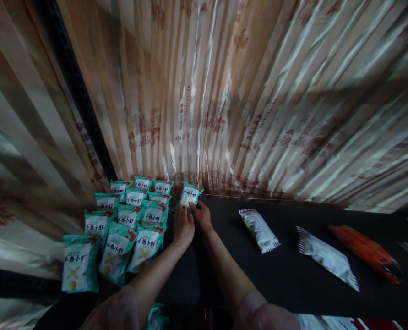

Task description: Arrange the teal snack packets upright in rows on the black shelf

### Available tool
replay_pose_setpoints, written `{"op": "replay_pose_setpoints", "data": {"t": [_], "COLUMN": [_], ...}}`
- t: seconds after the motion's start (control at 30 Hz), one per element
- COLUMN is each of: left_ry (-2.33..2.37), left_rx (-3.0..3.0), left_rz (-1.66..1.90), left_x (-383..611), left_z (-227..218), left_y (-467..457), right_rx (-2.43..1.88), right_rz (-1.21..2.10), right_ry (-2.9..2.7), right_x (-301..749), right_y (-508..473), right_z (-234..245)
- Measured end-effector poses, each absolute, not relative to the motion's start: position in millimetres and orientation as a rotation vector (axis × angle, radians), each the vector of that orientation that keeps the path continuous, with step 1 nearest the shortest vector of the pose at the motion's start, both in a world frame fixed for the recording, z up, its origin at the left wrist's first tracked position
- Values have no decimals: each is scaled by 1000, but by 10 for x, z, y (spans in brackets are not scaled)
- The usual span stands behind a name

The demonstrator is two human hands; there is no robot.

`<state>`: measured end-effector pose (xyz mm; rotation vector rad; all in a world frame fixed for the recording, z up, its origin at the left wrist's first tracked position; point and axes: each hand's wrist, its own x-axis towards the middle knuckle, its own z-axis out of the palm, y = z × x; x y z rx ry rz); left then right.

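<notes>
At the back of the black shelf, a teal and white snack bag (190, 192) stands upright between my hands. The fingers of my left hand (184, 225) are closed on its lower front. My right hand (203, 215) grips its lower right corner. Just left of my hands, several matching snack bags (149, 245) stand upright in rows from the front edge to the back. The bag's underside is hidden behind my fingers.
A striped, printed curtain (220, 114) hangs behind the black shelf (224, 266), with a dark post (76, 91) at left. To the right lie a white packet (259, 230), another white packet (327, 259) and an orange packet (367, 252). More packages (327, 322) show below the front edge.
</notes>
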<state>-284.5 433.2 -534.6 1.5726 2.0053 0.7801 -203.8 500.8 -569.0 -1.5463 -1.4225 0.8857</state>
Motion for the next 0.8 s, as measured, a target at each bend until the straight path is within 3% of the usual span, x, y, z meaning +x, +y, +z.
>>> {"op": "replay_pose_setpoints", "data": {"t": [0.8], "left_ry": [2035], "left_rx": [1532], "left_rz": [886], "left_x": [-2951], "left_z": [-5459], "left_y": [4440], "right_rx": [-1678], "right_rz": [772], "right_ry": [-1687], "right_x": [-2229], "right_y": [5166], "right_z": [-5580]}}
